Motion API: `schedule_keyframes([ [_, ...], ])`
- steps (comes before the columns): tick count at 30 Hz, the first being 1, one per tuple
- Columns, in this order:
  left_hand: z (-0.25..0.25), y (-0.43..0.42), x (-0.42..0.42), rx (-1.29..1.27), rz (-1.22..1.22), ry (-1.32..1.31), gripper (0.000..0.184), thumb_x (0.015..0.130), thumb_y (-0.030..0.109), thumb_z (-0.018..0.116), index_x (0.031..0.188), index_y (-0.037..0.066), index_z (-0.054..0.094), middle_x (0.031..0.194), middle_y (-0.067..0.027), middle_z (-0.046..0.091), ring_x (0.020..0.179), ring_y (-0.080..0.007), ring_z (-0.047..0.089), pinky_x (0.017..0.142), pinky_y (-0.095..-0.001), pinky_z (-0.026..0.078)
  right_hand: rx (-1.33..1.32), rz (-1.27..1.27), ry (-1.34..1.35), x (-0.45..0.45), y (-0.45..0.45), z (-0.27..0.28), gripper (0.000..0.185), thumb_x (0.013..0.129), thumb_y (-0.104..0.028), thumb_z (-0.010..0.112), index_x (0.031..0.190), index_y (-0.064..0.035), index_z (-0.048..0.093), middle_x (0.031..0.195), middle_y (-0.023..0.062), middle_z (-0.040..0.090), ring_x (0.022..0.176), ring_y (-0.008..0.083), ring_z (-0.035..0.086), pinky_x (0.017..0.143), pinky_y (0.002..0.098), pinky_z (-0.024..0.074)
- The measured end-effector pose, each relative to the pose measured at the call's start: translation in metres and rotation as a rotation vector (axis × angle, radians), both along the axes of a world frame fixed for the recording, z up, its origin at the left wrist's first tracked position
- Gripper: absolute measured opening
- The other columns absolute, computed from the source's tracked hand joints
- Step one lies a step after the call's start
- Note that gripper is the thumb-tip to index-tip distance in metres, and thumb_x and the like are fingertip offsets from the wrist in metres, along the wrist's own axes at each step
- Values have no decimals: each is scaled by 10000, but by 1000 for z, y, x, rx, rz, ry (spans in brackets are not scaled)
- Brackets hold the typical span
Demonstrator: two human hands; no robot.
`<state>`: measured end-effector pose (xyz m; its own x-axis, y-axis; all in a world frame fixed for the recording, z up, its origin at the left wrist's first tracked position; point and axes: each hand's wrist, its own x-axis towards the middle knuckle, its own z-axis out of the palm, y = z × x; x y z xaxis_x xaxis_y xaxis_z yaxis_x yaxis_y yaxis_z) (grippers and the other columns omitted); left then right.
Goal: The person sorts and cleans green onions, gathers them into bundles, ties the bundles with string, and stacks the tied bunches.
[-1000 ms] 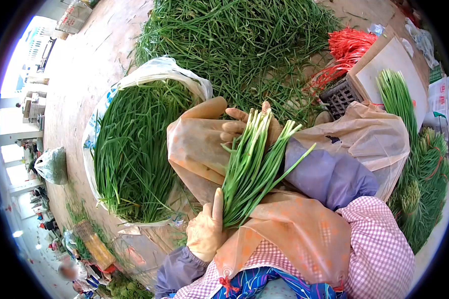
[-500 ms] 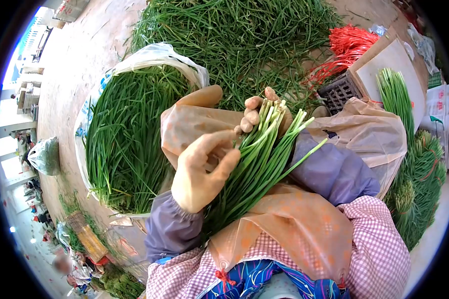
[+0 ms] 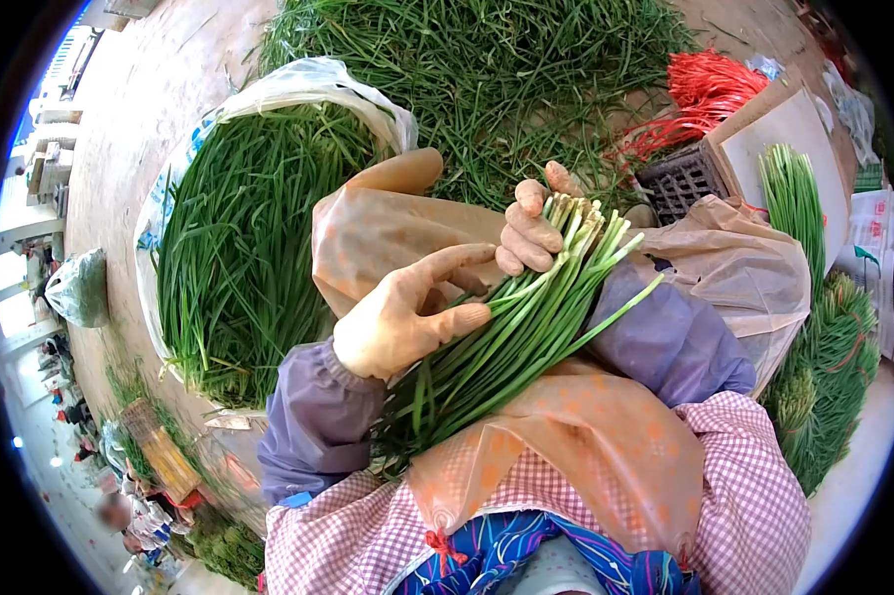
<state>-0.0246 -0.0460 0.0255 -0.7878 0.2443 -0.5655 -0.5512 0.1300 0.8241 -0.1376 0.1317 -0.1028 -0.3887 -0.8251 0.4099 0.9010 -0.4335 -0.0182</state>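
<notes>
My right hand (image 3: 534, 228), in a dirty glove, is closed round the pale stem ends of a bunch of long green stalks (image 3: 506, 337). The bunch lies slantwise over my lap, its leafy ends down to the left by my sleeve. Against the bunch's left side is my left hand (image 3: 402, 312), in a cream glove, with thumb and fingers curved apart over the stalks. Below the bunch spreads a translucent orange-spotted apron (image 3: 586, 426).
A white plastic bag (image 3: 313, 81) full of greens stands at the left, with a large heap of greens (image 3: 467, 79) ahead. At the right are red ties (image 3: 710, 89), a dark crate (image 3: 677, 183), cardboard (image 3: 784, 149) and tied bundles (image 3: 834, 367). A person (image 3: 145, 521) is far lower left.
My left hand has moved from the bunch's lower end up along its left side, and its fingers have spread. My right hand's fingers have folded round the stem ends, which have shifted right.
</notes>
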Motion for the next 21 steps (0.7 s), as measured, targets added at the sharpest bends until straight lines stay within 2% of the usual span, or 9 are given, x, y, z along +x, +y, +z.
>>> schedule_keyframes([
  [3, -20, -13, 10, 379, 51, -114, 506, 880, 175, 714, 1327, 31, 526, 1003, -39, 629, 772, -58, 563, 689, -208, 472, -18, 18, 5, -1, -1, -1, 584, 1054, -436, 202, 1175, -45, 618, 682, 21, 526, 662, 202, 527, 809, 378, 458],
  [5, -15, -25, 8, 339, 65, -137, 368, 892, 88, 681, 1238, 15, 584, 948, -23, 633, 779, -72, 579, 707, -206, 488, -22, 22, 1, -2, -1, -6, 587, 1054, -436, 199, 1177, -39, 614, 682, 19, 520, 649, 200, 519, 794, 376, 456],
  [8, 5, -46, -5, 120, 45, 91, 266, 895, 9, 638, 1158, -12, 604, 1064, -79, 662, 959, -161, 650, 811, -250, 535, -41, 38, 13, -2, 0, -10, 589, 1052, -439, 200, 1176, -39, 614, 677, 19, 511, 644, 198, 510, 779, 378, 455],
  [9, 19, -43, -9, 167, 225, 54, 254, 887, 2, 641, 1139, -13, 618, 1068, -79, 661, 964, -159, 648, 819, -247, 531, -35, 41, 7, -2, 1, -10, 591, 1052, -440, 200, 1174, -38, 615, 677, 20, 508, 640, 199, 506, 775, 378, 454],
  [11, 37, -51, -23, 61, 233, 291, 270, 877, -10, 646, 1146, -3, 631, 1011, -46, 654, 863, -120, 627, 769, -229, 517, -25, 48, -4, -1, 2, -9, 595, 1051, -443, 198, 1171, -37, 617, 677, 21, 503, 632, 200, 497, 767, 377, 451],
  [15, 43, -60, -32, -38, 201, 307, 324, 859, 0, 653, 1182, 11, 626, 887, 2, 639, 707, -66, 562, 655, -200, 470, 3, 49, -16, -1, 6, -9, 613, 1052, -442, 181, 1162, -26, 618, 696, 29, 506, 661, 205, 502, 757, 377, 446],
  [17, 39, -54, -33, -68, 244, 291, 321, 847, 59, 674, 1160, 8, 623, 847, -6, 640, 658, -62, 557, 599, -190, 454, -83, 55, -15, -3, -1, -21, 614, 1046, -469, 190, 1320, -29, 518, 728, 48, 528, 695, 218, 526, 787, 395, 453],
  [20, 17, -30, -27, -52, 348, 211, 274, 889, -16, 594, 1161, 7, 612, 842, -12, 637, 658, -60, 559, 594, -184, 460, -33, 61, -103, 2, -1, -19, 668, 1033, -524, 200, 1493, -52, 305, 870, 101, 599, 758, 248, 581, 845, 434, 475],
  [21, 7, -23, -23, -58, 368, 147, 258, 898, -22, 585, 1153, 7, 612, 844, -12, 639, 662, -60, 561, 598, -186, 467, 11, 46, -103, 2, 1, -13, 667, 1033, -526, 193, 1494, -58, 307, 904, 98, 605, 761, 238, 580, 839, 425, 473],
])
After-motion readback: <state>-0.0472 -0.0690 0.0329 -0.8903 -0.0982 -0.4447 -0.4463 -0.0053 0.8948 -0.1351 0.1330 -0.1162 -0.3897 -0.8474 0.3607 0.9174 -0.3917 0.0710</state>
